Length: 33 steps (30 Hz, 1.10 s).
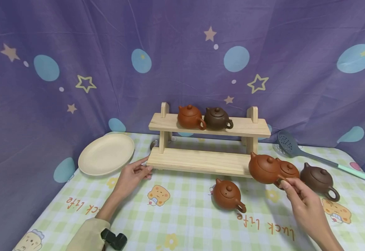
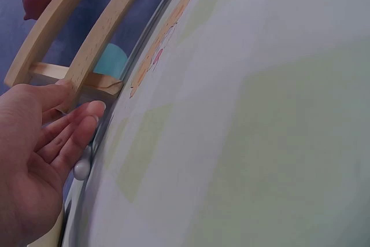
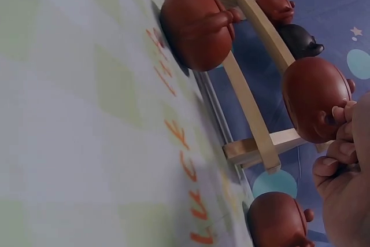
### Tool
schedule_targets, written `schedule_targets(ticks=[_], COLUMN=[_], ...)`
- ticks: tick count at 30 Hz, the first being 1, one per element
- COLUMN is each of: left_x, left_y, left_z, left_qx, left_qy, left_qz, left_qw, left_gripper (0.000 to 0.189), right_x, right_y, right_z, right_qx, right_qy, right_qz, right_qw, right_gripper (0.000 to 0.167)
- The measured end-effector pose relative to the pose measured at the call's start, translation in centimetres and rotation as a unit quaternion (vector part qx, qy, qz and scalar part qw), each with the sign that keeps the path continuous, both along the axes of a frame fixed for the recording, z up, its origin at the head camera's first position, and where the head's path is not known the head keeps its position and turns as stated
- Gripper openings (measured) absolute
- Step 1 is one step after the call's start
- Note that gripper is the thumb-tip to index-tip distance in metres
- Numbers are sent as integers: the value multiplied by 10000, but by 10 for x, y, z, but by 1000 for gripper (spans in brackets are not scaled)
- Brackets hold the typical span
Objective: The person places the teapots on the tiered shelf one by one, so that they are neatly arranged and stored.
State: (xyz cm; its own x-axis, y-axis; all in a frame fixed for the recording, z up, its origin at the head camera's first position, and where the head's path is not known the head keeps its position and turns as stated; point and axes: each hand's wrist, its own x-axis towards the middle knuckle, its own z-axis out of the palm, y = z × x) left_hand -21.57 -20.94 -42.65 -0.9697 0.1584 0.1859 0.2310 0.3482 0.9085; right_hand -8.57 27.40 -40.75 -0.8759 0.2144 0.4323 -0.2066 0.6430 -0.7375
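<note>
My right hand [image 1: 308, 202] pinches the handle of a reddish-brown teapot [image 1: 264, 169], held up at the right end of the lower board. In the right wrist view, this teapot [image 3: 315, 96] is off the table, its handle between thumb and fingers. At the left end of the two-tier wooden shelf [image 1: 198, 160], my left hand [image 1: 132, 177] grips the lower board's corner, thumb against the edge [image 2: 69, 88]. A reddish-brown teapot [image 1: 189, 116] and a dark brown teapot [image 1: 217, 118] stand side by side on the upper board.
One reddish-brown teapot [image 1: 227, 195] sits on the checked tablecloth before the shelf. Right of the shelf are another [image 1: 289, 169], partly hidden, and a dark brown teapot [image 1: 317, 179]. A slotted spoon [image 1: 314, 157] lies behind them; a cream plate [image 1: 107, 153] lies far left.
</note>
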Motion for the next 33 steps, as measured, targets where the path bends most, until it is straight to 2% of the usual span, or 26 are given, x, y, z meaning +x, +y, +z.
schedule_targets(ticks=[9,14,22,33], left_x=[1,1,1,2], left_y=[1,1,0,1], left_z=[2,1,0,2], left_qx=[57,62,1,22], left_qy=[-12,-13,21,-1], left_qz=[9,7,19,35], left_qw=[10000,10000,10000,10000], left_gripper=[54,54,55,55], right_x=[-15,-22,-32,-40], right_y=[2,2,2,1], right_z=[9,15,21,29], right_qx=[-65,67,-95,-50], right_qy=[405,428,433,469], right_qz=[211,252,446,440], right_qw=[9989,9987,9980,9979], right_gripper=[8,10,12,14])
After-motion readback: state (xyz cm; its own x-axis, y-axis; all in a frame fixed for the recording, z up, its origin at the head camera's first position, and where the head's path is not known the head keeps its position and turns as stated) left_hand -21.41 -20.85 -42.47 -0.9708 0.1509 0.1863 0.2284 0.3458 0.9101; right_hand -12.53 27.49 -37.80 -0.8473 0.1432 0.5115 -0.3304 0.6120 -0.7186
